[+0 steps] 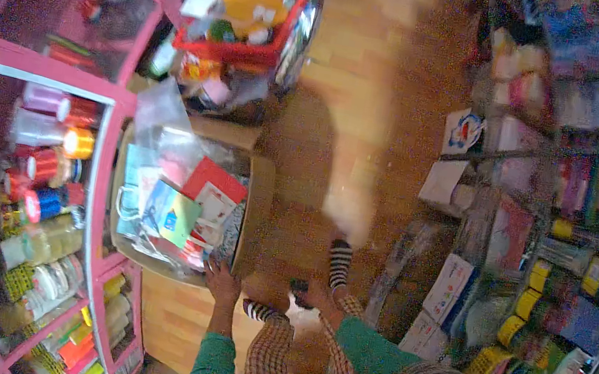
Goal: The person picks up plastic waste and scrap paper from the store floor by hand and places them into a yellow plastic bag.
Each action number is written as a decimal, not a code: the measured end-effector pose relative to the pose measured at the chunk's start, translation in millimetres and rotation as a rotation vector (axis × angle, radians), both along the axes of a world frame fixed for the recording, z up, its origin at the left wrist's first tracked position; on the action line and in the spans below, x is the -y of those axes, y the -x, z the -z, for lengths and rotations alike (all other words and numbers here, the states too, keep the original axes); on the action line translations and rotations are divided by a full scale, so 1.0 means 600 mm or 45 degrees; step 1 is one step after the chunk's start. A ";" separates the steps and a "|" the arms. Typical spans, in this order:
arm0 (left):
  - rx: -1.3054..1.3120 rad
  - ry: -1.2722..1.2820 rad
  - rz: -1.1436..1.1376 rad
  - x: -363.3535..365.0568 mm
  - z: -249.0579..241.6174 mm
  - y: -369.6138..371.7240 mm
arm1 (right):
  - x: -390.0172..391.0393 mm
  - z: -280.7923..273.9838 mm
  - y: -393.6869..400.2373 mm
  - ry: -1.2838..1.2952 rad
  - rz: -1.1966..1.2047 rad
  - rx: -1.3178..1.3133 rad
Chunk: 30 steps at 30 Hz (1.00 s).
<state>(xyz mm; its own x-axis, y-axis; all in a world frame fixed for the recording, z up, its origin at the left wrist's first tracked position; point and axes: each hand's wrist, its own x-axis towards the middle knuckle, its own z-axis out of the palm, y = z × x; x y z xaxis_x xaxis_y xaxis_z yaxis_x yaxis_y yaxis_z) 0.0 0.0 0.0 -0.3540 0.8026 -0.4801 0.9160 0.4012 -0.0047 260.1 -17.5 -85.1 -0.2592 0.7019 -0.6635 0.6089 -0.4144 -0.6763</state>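
Note:
A cardboard box [257, 215] stands on the floor, filled with clear plastic packets, a red card [217, 179], a pale green card with a blue picture [172, 218] and other papers. My left hand [222, 283] lies at the box's near right corner, its fingers spread over the rim and touching it. Off to the right, low between the striped socks, my right hand [316, 297] is closed around a small black thing [299, 286]. A whitish patch shows beneath it; blur hides what the thing is.
Beyond the box is a red basket [293, 23] heaped with packets. A pink shelf unit [108, 155] with thread spools [42, 164] borders the left. Crowded shelves [543, 196] line the right, with white boxes [447, 287] along their foot. Wooden flooring [304, 180] runs between.

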 end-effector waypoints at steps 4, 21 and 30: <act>0.198 -0.481 -0.122 -0.014 -0.072 -0.077 | -0.062 -0.112 -0.133 0.164 -0.326 0.129; 0.572 -0.138 -0.354 0.244 -0.313 0.189 | -0.090 -0.448 -0.389 -0.553 0.228 0.484; -0.047 -0.424 -0.403 0.182 -0.483 0.256 | -0.134 -0.618 -0.395 -0.424 0.104 0.573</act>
<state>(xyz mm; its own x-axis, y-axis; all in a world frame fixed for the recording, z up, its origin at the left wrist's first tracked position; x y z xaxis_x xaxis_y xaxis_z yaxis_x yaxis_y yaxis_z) -153.3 -109.3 289.7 -0.6183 0.7608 -0.1970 0.7499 0.6462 0.1416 497.0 62.6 285.9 0.0618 0.8982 -0.4352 0.8426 -0.2806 -0.4597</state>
